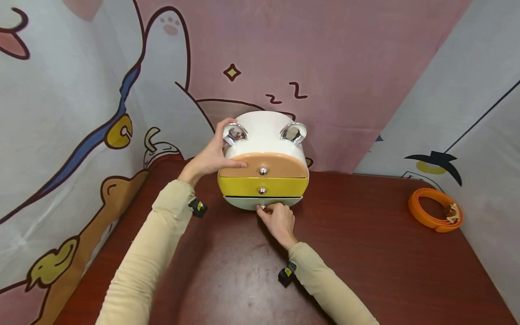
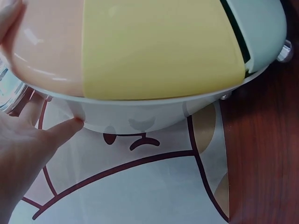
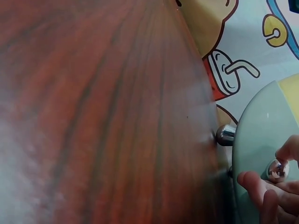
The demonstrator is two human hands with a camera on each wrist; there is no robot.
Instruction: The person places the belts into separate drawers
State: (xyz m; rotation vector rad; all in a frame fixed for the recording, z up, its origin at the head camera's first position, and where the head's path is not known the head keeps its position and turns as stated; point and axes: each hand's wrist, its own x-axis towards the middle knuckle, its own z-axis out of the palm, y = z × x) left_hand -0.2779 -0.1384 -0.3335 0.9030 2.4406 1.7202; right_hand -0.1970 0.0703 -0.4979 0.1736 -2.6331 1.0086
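One rounded white cabinet [image 1: 264, 135] with two shiny silver ear-shaped fittings [image 1: 298, 131], standing toward the back of a reddish-brown wood-grain table [image 1: 365, 253], before a printed cartoon backdrop [image 1: 337, 67]. Three drawers: glossy peach top drawer [image 1: 286, 166], yellow middle drawer [image 1: 237, 186], pale green bottom drawer [image 1: 239, 203], the last with a dark gap along its upper edge. Left hand [image 1: 209, 155]: thumb spread wide from fingers, gripping the cabinet's upper left side, thumb across the peach front. Right hand [image 1: 279, 222]: fingers nearly closed, pinching the round silver bottom knob [image 3: 278, 171]. One coiled orange strap [image 1: 420, 215], table's right side.
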